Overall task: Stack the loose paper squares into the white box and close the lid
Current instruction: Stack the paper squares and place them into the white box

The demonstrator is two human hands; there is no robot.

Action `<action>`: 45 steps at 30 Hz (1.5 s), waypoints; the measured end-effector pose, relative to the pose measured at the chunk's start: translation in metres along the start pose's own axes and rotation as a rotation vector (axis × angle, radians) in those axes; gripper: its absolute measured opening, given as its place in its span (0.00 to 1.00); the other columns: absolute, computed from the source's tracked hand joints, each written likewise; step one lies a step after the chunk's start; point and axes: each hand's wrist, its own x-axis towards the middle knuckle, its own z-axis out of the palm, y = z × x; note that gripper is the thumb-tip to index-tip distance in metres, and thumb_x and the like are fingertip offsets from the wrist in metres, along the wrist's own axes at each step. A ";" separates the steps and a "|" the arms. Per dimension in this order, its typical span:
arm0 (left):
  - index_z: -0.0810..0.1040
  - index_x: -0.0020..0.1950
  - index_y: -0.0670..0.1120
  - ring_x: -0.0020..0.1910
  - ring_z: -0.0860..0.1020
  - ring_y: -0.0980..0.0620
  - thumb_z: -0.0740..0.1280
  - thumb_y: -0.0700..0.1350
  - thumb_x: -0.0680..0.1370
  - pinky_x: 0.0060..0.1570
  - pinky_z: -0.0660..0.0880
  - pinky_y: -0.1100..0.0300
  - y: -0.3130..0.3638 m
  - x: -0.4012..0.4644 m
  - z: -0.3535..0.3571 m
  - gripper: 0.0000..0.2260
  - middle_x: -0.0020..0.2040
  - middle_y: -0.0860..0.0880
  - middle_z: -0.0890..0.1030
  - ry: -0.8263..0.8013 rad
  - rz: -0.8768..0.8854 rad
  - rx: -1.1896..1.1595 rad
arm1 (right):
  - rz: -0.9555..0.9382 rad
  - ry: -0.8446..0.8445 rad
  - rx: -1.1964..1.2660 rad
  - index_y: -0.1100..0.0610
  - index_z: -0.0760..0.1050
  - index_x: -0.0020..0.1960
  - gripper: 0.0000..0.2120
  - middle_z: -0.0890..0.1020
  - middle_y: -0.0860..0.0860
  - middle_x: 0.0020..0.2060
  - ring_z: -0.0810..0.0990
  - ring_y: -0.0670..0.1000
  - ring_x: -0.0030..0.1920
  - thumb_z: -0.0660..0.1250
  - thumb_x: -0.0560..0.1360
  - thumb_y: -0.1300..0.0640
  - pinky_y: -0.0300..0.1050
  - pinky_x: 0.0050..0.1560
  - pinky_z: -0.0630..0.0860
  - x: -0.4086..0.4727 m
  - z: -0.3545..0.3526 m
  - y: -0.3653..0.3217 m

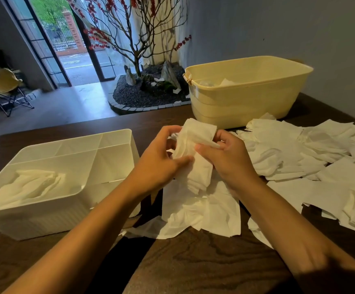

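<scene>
Gripping a paper wad over the table

You hold a bunched stack [195,153] of paper squares between both hands, left hand [161,158] and right hand [229,158] each curled round it, close together above the table [193,262]. White box [51,211] sits open at your left, some paper inside. Loose squares [299,158] lie spread at your right, near the yellow tub [246,98].

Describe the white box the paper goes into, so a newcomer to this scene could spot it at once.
Start at the dark wooden table and look to its left side, left of both hands. There sits the white box, open-topped, with inner dividers and some paper already in its near compartment. Unlike the yellow tub at the back, it is white, low and squarish.
</scene>
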 end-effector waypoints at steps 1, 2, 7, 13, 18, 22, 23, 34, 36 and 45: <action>0.70 0.64 0.59 0.50 0.82 0.54 0.73 0.40 0.77 0.48 0.83 0.57 0.000 -0.001 -0.002 0.22 0.53 0.51 0.82 -0.012 0.019 0.040 | 0.011 0.000 -0.021 0.57 0.79 0.51 0.07 0.85 0.51 0.42 0.84 0.46 0.42 0.72 0.73 0.63 0.41 0.41 0.80 -0.001 -0.001 -0.001; 0.69 0.66 0.59 0.50 0.81 0.57 0.72 0.38 0.77 0.49 0.82 0.60 0.001 -0.002 -0.005 0.24 0.54 0.53 0.80 -0.021 0.035 0.058 | 0.029 -0.012 -0.031 0.57 0.78 0.51 0.07 0.85 0.54 0.43 0.84 0.49 0.44 0.72 0.73 0.62 0.47 0.44 0.81 -0.001 -0.002 -0.002; 0.61 0.76 0.62 0.67 0.72 0.64 0.72 0.38 0.77 0.65 0.75 0.58 0.010 -0.013 -0.027 0.34 0.71 0.60 0.71 -0.106 0.040 0.111 | 0.019 -0.290 -0.025 0.38 0.67 0.66 0.33 0.74 0.42 0.58 0.77 0.40 0.58 0.77 0.70 0.61 0.44 0.58 0.78 -0.002 -0.013 -0.011; 0.64 0.72 0.62 0.58 0.70 0.80 0.71 0.37 0.78 0.54 0.69 0.79 0.030 -0.047 -0.055 0.32 0.58 0.82 0.69 -0.225 0.161 0.263 | -0.074 -0.653 -0.218 0.43 0.61 0.76 0.48 0.68 0.45 0.73 0.71 0.43 0.70 0.81 0.64 0.59 0.44 0.69 0.72 -0.014 -0.003 -0.016; 0.70 0.68 0.58 0.64 0.74 0.66 0.72 0.37 0.77 0.63 0.75 0.64 0.023 -0.078 -0.086 0.25 0.65 0.63 0.75 -0.230 0.171 0.352 | -0.180 -0.656 -0.408 0.54 0.77 0.60 0.23 0.82 0.49 0.53 0.80 0.44 0.52 0.78 0.68 0.64 0.41 0.54 0.76 -0.033 0.026 -0.033; 0.70 0.63 0.59 0.60 0.78 0.57 0.73 0.41 0.77 0.61 0.78 0.49 0.007 -0.107 -0.104 0.21 0.60 0.56 0.79 -0.114 0.157 0.390 | -0.212 -0.561 -0.483 0.59 0.79 0.51 0.11 0.82 0.54 0.44 0.80 0.52 0.46 0.75 0.70 0.62 0.51 0.48 0.76 -0.062 0.059 -0.028; 0.70 0.63 0.60 0.59 0.78 0.56 0.73 0.41 0.77 0.60 0.77 0.50 0.003 -0.116 -0.107 0.22 0.59 0.56 0.80 -0.086 0.161 0.426 | -0.206 -0.538 -0.481 0.59 0.79 0.50 0.10 0.82 0.54 0.43 0.79 0.53 0.44 0.74 0.70 0.62 0.52 0.46 0.76 -0.069 0.068 -0.025; 0.75 0.58 0.49 0.47 0.83 0.59 0.69 0.37 0.79 0.44 0.79 0.66 -0.047 -0.184 -0.099 0.11 0.48 0.56 0.84 0.302 -0.067 -0.101 | -0.080 -0.386 -0.323 0.48 0.75 0.57 0.15 0.81 0.44 0.50 0.79 0.46 0.52 0.73 0.72 0.55 0.45 0.52 0.78 -0.124 0.127 0.007; 0.75 0.58 0.49 0.45 0.83 0.56 0.69 0.37 0.79 0.42 0.80 0.63 -0.046 -0.184 -0.095 0.11 0.46 0.54 0.84 0.314 -0.120 -0.214 | -0.081 -0.355 -0.294 0.45 0.72 0.58 0.17 0.78 0.42 0.51 0.78 0.45 0.53 0.72 0.73 0.58 0.42 0.51 0.76 -0.129 0.130 0.007; 0.75 0.53 0.54 0.47 0.81 0.41 0.67 0.40 0.64 0.48 0.77 0.41 -0.049 -0.173 -0.078 0.19 0.48 0.40 0.82 0.397 -0.294 -0.541 | -0.054 -0.211 -0.110 0.47 0.69 0.62 0.28 0.76 0.43 0.50 0.77 0.36 0.46 0.62 0.71 0.74 0.29 0.41 0.74 -0.150 0.145 0.005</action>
